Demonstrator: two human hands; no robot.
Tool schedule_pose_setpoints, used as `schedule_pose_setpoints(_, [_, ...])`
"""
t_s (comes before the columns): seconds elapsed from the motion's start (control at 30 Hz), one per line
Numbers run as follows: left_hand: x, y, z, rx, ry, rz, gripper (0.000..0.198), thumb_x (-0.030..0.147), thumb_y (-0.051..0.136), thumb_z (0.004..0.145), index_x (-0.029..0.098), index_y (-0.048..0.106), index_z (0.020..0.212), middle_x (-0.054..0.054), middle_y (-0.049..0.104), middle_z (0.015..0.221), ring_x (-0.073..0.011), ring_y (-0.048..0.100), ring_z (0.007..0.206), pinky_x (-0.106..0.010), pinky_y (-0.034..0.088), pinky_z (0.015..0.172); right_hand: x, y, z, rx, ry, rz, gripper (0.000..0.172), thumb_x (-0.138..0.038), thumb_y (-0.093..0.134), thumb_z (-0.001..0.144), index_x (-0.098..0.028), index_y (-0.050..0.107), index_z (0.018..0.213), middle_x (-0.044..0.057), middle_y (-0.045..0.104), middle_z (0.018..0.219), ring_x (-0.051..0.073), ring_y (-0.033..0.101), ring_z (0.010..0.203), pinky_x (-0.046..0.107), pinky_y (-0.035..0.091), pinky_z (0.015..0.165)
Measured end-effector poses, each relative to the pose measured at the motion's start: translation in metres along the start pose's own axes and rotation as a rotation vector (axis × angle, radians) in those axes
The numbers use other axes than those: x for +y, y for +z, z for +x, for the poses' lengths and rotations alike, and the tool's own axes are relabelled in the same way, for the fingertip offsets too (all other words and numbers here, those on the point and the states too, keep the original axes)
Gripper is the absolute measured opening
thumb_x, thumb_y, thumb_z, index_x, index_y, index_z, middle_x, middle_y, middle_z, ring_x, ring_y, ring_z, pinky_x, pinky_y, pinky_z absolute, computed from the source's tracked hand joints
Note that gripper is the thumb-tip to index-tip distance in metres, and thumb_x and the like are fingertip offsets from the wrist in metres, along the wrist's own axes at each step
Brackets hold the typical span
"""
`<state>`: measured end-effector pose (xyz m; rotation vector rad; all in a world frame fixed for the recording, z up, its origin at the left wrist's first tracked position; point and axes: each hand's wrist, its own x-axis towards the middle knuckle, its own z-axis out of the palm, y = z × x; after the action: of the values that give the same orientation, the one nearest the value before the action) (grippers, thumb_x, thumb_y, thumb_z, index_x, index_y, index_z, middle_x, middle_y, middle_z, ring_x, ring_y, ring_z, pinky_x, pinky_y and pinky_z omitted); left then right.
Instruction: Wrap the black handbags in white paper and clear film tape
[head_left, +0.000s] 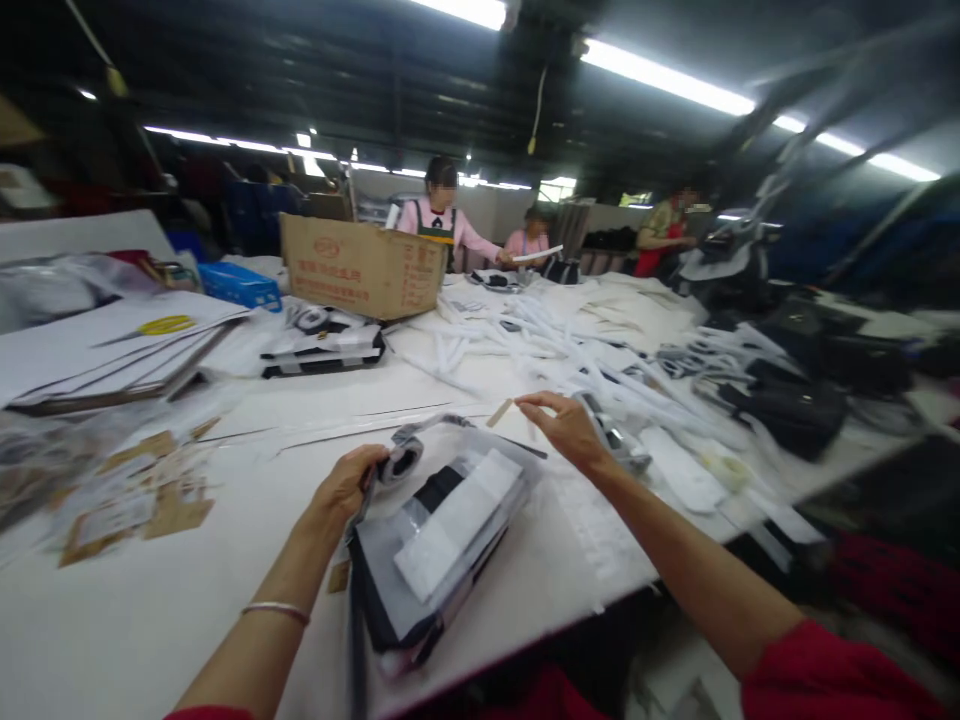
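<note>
In front of me on the white table a black and grey bag (375,575) lies at a slant, with a flat white piece (457,520) and clear plastic over it. At its far left corner, my left hand (351,482) is closed on a grey-wrapped strap (403,458), which curls into a loop beside the fingers. My right hand (564,425) is raised past the bag's far right corner. Its thumb and forefinger pinch the end of a small tan strip (500,412). A thin dark strip (525,447) lies just below that hand.
Tan tags in plastic (172,508) lie at left, before a board stack (97,350) bearing yellow-handled scissors (165,325). Beyond are a wrapped black bag (322,350), a cardboard box (360,265) and white strips (525,335). Black bags (787,405) crowd the right. Several people work behind.
</note>
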<state>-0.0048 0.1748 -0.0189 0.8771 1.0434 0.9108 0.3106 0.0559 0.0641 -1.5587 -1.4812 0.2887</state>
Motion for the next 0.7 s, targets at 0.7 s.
schedule_pose_setpoints(0.7, [0.013, 0.010, -0.012, 0.150, -0.054, -0.054, 0.007, 0.006, 0.062, 0.067, 0.012, 0.062, 0.063, 0.000, 0.063, 0.055, -0.0091, 0.054, 0.043, -0.015, 0.041, 0.039, 0.160, -0.132, -0.068, 0.248, 0.740, 0.150, 0.027, -0.040, 0.074, 0.056, -0.017, 0.067, 0.068, 0.006, 0.068, 0.071, 0.021, 0.062, 0.076, 0.035, 0.048, 0.072])
